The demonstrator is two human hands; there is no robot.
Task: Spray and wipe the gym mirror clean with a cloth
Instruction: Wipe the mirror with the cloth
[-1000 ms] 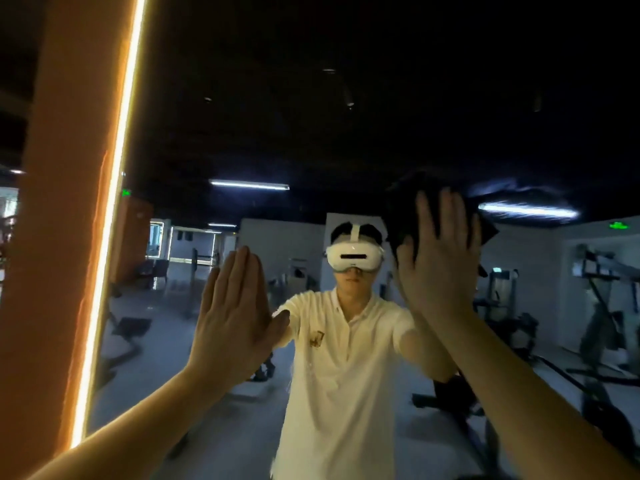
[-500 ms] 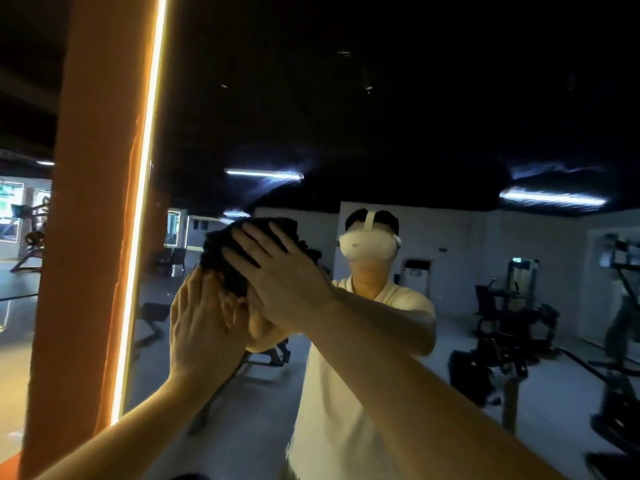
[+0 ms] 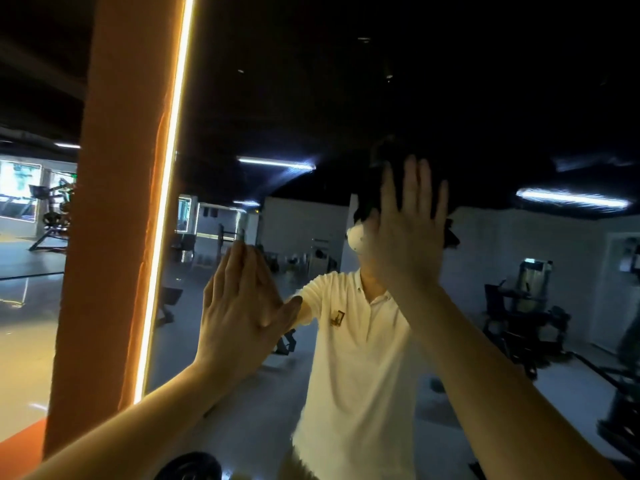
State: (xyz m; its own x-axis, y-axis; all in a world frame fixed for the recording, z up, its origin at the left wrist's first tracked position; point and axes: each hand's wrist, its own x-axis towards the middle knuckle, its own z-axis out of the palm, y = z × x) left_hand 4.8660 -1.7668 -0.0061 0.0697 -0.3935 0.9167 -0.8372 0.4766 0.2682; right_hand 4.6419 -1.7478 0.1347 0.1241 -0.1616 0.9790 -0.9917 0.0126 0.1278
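Right grip (image 3: 408, 233) is spread wide open, fingers straight and fanned, pinning the dark cloth (image 3: 451, 234) flat against the mirror (image 3: 346, 98) (no curl round the fabric that I can see, only palm and fingers pressing it to the glass). On my feed the cloth shows as a dark edge above the fingertips and a corner poking out past the little finger; most of it is hidden under the hand. It sits high on the glass, right over the reflected white headset (image 3: 356, 239), covering most of the reflected head.

Left grip (image 3: 239, 306) is open too, lower and to the left, with fingers straight and close together and thumb splayed toward the right. Its palm is laid on the glass, meeting its own reflection, and it holds nothing. The two hands are apart, the left one between the cloth and the mirror's left edge.

That edge is lined by a bright warm light strip (image 3: 166, 202) running top to bottom, with an orange pillar (image 3: 114, 202) just beside it. In the reflection I see a white polo shirt (image 3: 353, 358), ceiling tube lights (image 3: 277, 163) with faint streaks smeared round them, and gym machines (image 3: 526, 306) off to the right. A dark round object (image 3: 190, 466) sits at the bottom edge of my view; I cannot tell what it is.
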